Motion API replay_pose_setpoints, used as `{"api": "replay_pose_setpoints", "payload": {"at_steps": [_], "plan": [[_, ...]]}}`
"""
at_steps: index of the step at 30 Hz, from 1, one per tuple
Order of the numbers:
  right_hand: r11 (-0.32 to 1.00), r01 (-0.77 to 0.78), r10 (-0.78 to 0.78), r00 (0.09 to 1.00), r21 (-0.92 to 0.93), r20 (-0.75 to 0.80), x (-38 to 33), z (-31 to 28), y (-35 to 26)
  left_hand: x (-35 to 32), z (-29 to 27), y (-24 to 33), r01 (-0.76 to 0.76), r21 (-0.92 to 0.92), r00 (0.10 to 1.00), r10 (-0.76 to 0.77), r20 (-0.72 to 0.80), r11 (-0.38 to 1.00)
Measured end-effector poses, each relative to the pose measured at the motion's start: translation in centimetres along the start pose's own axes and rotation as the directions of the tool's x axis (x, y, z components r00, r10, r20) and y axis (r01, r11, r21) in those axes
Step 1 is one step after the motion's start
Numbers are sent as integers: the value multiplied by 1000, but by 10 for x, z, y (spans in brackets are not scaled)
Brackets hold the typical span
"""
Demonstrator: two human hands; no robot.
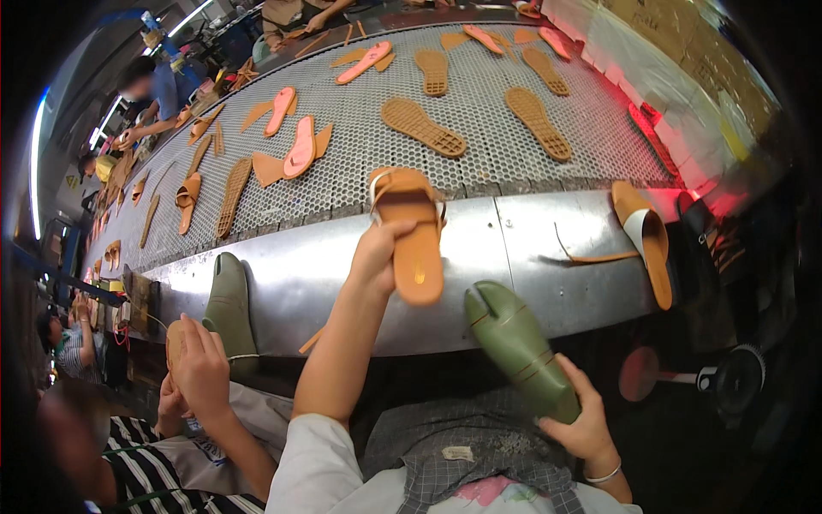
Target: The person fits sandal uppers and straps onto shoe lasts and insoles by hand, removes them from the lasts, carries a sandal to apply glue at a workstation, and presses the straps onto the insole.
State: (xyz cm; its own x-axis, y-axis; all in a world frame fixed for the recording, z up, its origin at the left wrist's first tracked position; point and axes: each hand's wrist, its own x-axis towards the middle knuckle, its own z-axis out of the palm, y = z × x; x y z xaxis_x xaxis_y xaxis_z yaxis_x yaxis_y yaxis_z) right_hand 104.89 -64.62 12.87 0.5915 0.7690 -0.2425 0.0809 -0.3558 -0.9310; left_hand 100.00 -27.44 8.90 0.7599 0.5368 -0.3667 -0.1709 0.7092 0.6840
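In my left hand (374, 255) is a tan slide sandal (418, 257), raised over the metal ledge with its strap end pointing away from me. My fingers are closed round its side, below the strap. My right hand (589, 421) grips a green shoe last (521, 351) by its heel end, low near my apron. The last is tilted, and its split toe reaches over the ledge's front edge. Another tan sandal (652, 244) with a white strap lies at the right end of the ledge, beside a thin tan strip (604, 258).
Beyond the metal ledge (462, 231) a mesh conveyor (342, 171) carries tan soles (538, 124) and pink insoles with straps (300, 146). Close on my left, a co-worker's hands (201, 373) hold a sole, near another green last (228, 304). A red-lit covered box (651, 137) stands right.
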Motion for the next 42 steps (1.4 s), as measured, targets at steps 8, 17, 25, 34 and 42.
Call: {"api": "replay_pose_setpoints", "payload": {"at_steps": [8,17,25,34,42], "plan": [[905,130,-245,937,-404,-249,75,-16,-1,55,110,80,-606,331,758,651,-35,724],[945,251,-305,909,-209,-284,91,-8,5,-132,136,20,-936,-71,309,901,303,345],[946,230,-291,913,-227,-285,89,-1,3,-158,137,-18,-990,-135,41,999,-30,37],[944,329,-312,902,9,-299,82,-3,36,-58,109,-21,-917,388,192,956,221,94],[891,447,-410,867,77,-284,83,-34,116,97,35,-88,-597,722,593,798,105,349]]}}
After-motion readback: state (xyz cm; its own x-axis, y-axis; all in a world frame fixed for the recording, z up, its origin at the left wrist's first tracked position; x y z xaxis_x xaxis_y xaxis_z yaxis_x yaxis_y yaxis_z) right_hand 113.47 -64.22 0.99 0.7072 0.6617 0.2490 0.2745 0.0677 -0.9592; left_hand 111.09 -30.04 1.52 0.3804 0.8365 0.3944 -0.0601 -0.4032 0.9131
